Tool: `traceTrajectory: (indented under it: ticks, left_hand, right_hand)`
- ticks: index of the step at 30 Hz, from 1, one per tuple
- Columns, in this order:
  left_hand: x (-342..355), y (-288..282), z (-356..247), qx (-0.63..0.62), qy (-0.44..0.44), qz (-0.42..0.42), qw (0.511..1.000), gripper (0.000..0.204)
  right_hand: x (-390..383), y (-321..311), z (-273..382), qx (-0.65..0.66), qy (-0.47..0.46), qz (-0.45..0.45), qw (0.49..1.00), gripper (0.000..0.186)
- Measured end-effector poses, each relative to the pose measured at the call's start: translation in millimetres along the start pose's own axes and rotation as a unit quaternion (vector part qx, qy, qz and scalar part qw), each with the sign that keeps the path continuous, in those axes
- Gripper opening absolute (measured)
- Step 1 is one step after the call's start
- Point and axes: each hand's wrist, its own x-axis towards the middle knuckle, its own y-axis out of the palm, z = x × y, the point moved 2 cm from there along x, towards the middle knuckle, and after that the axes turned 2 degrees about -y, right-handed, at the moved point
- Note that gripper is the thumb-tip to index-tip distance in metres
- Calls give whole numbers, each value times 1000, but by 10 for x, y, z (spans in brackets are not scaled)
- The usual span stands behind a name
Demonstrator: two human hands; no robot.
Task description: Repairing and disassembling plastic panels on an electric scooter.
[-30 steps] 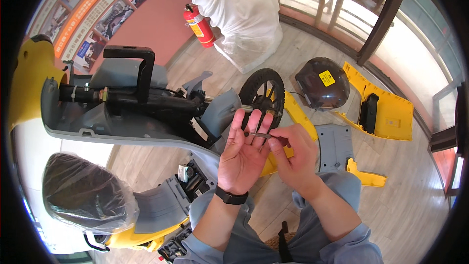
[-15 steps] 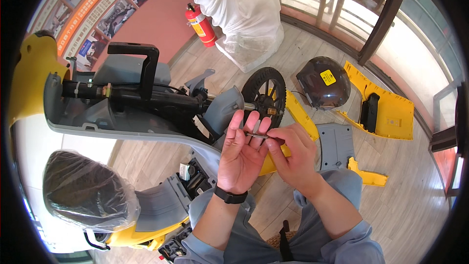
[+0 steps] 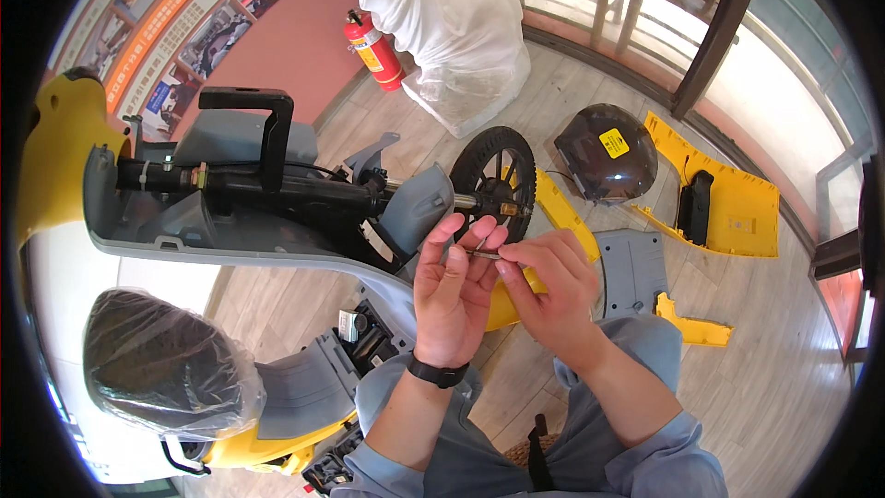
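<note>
My left hand [image 3: 450,300] is turned palm up, fingers curled round a small, thin metal part [image 3: 483,254]. My right hand [image 3: 555,295] pinches that part's right end with thumb and forefinger. What else lies in my left fingers is too small to make out. Just beyond both hands is the scooter's black front wheel [image 3: 470,154], joined to a fork [image 3: 240,184] with exposed metal tubing and a grey plastic shroud [image 3: 410,221].
A dark top box [image 3: 599,171], yellow panels [image 3: 742,212] and a grey panel [image 3: 627,277] lie at right. A red fire extinguisher [image 3: 373,60] stands by a white covered object [image 3: 461,37]. A plastic-wrapped seat [image 3: 166,360] is at lower left.
My left fingers have curled further, and the thumb has come inward toward the small part. My right hand keeps its pinch with little movement.
</note>
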Motion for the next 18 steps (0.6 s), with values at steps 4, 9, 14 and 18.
traceTrajectory:
  ticks: [4, 9, 14, 18]
  left_hand:
    - [-9, -47, 100, -28, -16, -19, 999, 28]
    - [-32, -175, 292, -95, -58, -106, 988, 31]
    - [-14, -311, 436, -106, -52, -184, 976, 32]
    - [10, -297, 435, -104, -54, -235, 965, 36]
  right_hand:
    - [-21, 58, -31, 19, 67, -1, 998, 16]
    - [-54, 165, -125, 44, 147, 22, 988, 11]
    - [-18, 273, -341, 81, 212, 118, 967, 9]
    - [65, 373, -579, 124, 215, 212, 945, 12]
